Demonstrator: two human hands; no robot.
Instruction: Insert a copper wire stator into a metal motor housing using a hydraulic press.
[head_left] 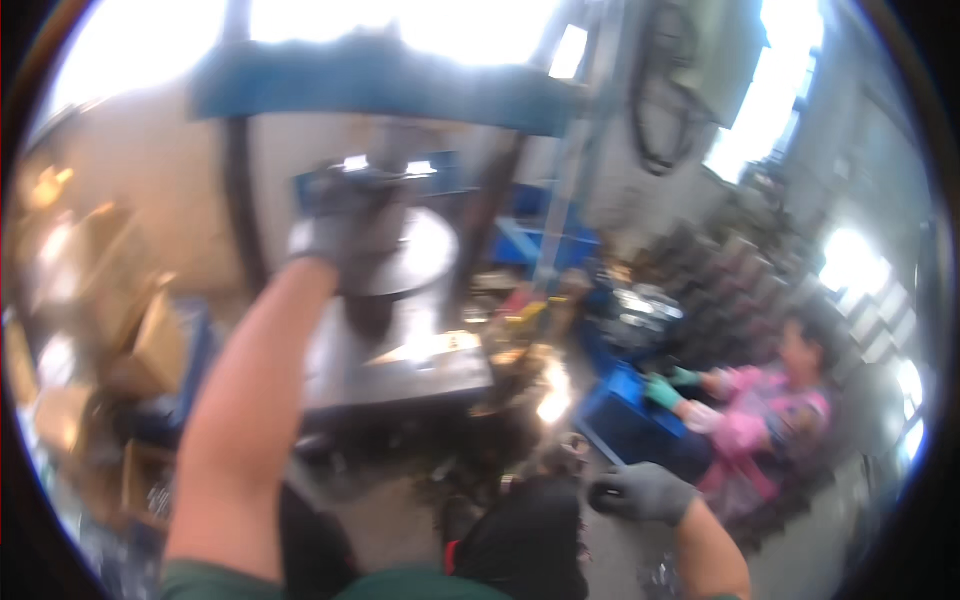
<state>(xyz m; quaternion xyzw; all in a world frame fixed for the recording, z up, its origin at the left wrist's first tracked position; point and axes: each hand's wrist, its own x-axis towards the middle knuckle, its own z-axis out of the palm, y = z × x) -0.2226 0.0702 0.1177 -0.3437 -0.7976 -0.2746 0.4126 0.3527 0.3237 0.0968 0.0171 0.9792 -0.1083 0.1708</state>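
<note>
My left arm stretches forward to a machine with a blue crossbeam (380,85). At its end, my left hand (345,220), in a dark grey glove, is at the left side of a round, shiny metal plate (425,255). Blur smears its fingers, so whether they grip anything cannot be made out. Below the plate lies a bright metal table (430,375). Beside my right knee hangs my right hand (645,493), in a grey glove with dark fingertips. Its fingers are curled closed, and anything inside them is hidden.
Cardboard boxes (155,345) are stacked at the left. On the right a person in pink (765,420) with green gloves reaches into a blue bin (625,405). Shiny metal parts (645,310) are heaped behind it. A dark upright post (243,200) stands left of the plate.
</note>
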